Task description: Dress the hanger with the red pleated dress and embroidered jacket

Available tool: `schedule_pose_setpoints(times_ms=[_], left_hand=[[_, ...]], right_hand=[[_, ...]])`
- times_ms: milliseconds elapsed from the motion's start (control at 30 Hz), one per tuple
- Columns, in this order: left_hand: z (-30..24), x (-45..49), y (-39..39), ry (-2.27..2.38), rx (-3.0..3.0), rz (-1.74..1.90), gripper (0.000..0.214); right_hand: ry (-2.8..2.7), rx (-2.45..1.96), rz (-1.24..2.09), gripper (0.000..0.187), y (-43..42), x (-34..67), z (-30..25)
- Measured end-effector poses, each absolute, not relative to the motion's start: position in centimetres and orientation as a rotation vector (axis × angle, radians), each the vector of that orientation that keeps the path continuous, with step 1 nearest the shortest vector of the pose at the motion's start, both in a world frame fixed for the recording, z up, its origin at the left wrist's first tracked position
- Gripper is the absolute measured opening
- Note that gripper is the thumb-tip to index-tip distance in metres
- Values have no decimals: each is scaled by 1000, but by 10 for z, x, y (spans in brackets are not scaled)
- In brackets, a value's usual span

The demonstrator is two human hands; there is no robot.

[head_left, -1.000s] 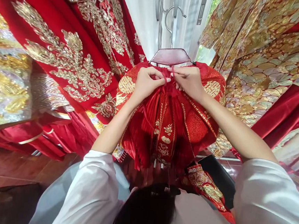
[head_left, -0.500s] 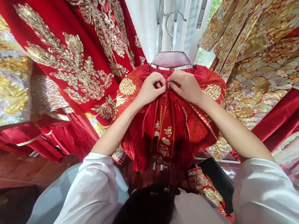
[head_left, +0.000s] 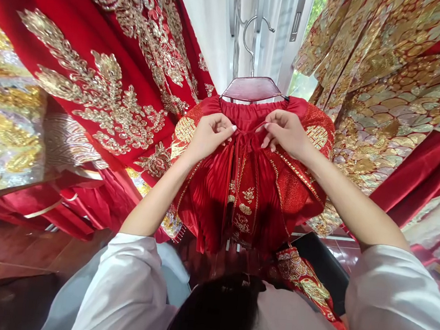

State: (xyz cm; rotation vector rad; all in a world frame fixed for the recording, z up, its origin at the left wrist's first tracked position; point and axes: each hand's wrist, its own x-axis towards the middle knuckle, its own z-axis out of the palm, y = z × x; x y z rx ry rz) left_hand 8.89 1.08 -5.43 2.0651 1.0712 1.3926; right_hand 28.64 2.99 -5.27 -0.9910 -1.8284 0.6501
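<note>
A red skirt [head_left: 212, 185] with a gathered waist and gold embroidery hangs in front of me from a hanger [head_left: 251, 88] with a metal hook. At the front of its waist is a thin red drawstring [head_left: 245, 132], looped or knotted in the middle. My left hand [head_left: 214, 133] pinches one side of the drawstring between thumb and fingertips. On the other side, my right hand [head_left: 282, 132] pinches the opposite part, its lower fingers curled. Between the two hands the string runs across the gathered cloth. The exact shape of the knot is too small to make out.
Red garments with gold beading [head_left: 107, 83] hang close on the left. A gold-patterned garment [head_left: 379, 107] hangs on the right. Below right, a folded embroidered cloth [head_left: 304, 280] lies by a black object [head_left: 329, 262]. A grey-blue seat [head_left: 79, 281] stands below left.
My hands were close together at the waist's middle; now they have drawn apart sideways and slightly down. The drawstring now shows stretched between them.
</note>
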Motion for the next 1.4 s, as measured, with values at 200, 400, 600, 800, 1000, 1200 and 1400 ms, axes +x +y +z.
schedule_pose_setpoints(times_ms=[200,400,600,800,1000,1200,1400], left_hand=[[-63,89,21,954,1884,1353,30],[-74,74,16,1216,2183,1525,24],[-152,118,-19,1453,2188,1756,9],[-199,144,6,1374,1846,1711,32],[-180,138,10,1675,1997,1574,34],[-184,137,18,1972,1973,1529,27],[-189,142,22,1685,1917,1724,21]], right_hand=[[-1653,-900,905,15,38,283,-54],[-1798,-1038,434,5,44,299,-62],[-1847,-1045,-56,23,-1,279,-104],[-2011,-1433,145,38,-5,239,-140],[-1884,-1692,74,37,7,223,-137],[-1777,-1748,57,31,21,221,-143],[-1726,-1427,141,27,12,241,-160]])
